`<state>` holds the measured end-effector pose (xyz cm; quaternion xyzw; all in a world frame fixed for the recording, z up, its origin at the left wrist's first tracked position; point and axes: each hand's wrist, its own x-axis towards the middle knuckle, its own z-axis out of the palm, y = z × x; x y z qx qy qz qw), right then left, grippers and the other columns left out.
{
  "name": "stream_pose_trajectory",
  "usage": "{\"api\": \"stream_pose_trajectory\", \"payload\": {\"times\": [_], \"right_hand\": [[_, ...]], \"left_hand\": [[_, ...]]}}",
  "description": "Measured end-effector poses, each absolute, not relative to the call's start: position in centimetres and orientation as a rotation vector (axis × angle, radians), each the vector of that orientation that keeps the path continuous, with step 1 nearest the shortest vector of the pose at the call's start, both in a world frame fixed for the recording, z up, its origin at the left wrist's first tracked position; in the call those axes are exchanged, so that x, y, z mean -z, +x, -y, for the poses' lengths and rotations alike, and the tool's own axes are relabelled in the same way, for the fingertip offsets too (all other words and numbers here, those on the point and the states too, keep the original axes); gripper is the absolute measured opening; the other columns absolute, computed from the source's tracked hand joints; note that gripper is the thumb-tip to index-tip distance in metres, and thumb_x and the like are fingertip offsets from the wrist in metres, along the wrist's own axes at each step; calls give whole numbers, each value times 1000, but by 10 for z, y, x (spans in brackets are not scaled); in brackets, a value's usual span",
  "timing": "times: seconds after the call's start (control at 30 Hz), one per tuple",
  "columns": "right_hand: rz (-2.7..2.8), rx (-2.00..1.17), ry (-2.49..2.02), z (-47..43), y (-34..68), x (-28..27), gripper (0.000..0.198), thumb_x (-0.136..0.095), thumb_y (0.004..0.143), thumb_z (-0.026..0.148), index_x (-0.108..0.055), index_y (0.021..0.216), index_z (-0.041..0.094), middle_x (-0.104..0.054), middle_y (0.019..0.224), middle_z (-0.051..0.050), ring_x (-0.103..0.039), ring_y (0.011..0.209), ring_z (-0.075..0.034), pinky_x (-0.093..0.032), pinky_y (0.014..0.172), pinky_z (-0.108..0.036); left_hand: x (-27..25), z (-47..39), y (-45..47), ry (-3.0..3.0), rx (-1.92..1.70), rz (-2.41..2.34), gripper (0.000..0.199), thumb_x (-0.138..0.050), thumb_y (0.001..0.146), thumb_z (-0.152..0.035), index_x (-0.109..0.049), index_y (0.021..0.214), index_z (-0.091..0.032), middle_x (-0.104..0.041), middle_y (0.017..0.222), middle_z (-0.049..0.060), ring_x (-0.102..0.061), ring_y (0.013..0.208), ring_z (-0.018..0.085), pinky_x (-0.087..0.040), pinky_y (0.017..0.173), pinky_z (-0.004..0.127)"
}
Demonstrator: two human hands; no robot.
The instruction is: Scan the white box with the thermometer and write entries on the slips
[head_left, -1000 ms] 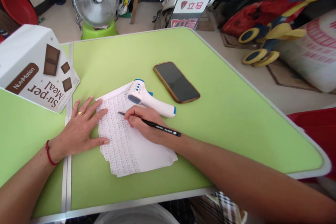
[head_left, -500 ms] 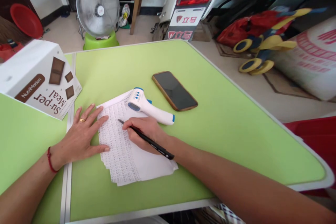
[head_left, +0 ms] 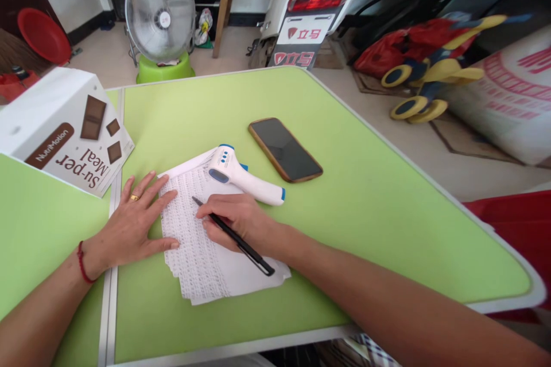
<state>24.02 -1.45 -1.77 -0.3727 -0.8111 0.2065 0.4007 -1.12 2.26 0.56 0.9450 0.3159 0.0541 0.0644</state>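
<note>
My right hand point(head_left: 236, 221) pinches a black pen point(head_left: 243, 245), its tip close above or on a stack of paper sheets point(head_left: 193, 266) covered with rows of handwriting on the left part. Whether the tip touches the paper I cannot tell. Fingers spread, my left hand point(head_left: 138, 221) lies flat, its fingertips on the left edge of the sheets. A white infrared thermometer point(head_left: 247, 178) with blue ends rests across the top of the paper, just beyond my right hand. Farther right lies a dark-screened phone point(head_left: 286, 149) in a brown case.
A white NutriMotion box point(head_left: 81, 137) stands at the left on the green table point(head_left: 365, 229). Past the far edge are a fan point(head_left: 161, 17) on a green stool and a white electric scooter point(head_left: 310, 6). A child's ride-on toy point(head_left: 430, 80) and a printed sack point(head_left: 516, 92) stand right.
The pen's rear end has swung down and a little left as my right hand shifts slightly. My left hand stays in place on the paper.
</note>
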Motion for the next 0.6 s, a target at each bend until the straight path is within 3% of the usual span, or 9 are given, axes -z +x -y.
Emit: {"api": "stream_pose_trajectory", "payload": {"times": [0.13,0.3,0.47,0.6], "right_hand": [[2371,-360,-893,15,249,9,18,-51,86,11,-67,95,15,-64,72,-4,-56,61,-15,-40,54,-26],[2696,-246,-896,19,256,-3,30,-44,91,4,-59,115,13,-66,95,-11,-59,81,-20,-47,73,-33],[2767,28,-1050,25,253,-2,26,-40,92,4,-59,108,13,-61,92,-11,-54,79,-22,-44,72,-37],[2747,176,-1121,26,252,-3,21,-45,92,8,-60,106,14,-59,86,-9,-53,75,-22,-41,67,-35]], "left_hand": [[-6,-22,-11,2871,-150,-948,82,-45,88,-74,-40,146,-16,-30,156,18,-17,147,41,-14,115,66],[-6,-23,-12,2900,-168,-925,82,-44,88,-73,-38,146,-15,-30,156,19,-18,147,42,-16,114,67],[-4,-21,-11,2906,-189,-910,81,-45,88,-73,-38,145,-16,-32,155,18,-22,145,42,-19,113,68],[-11,-18,-9,2969,-475,-915,82,-50,90,-66,-22,152,-20,-28,157,16,-19,147,39,-14,117,65]]}}
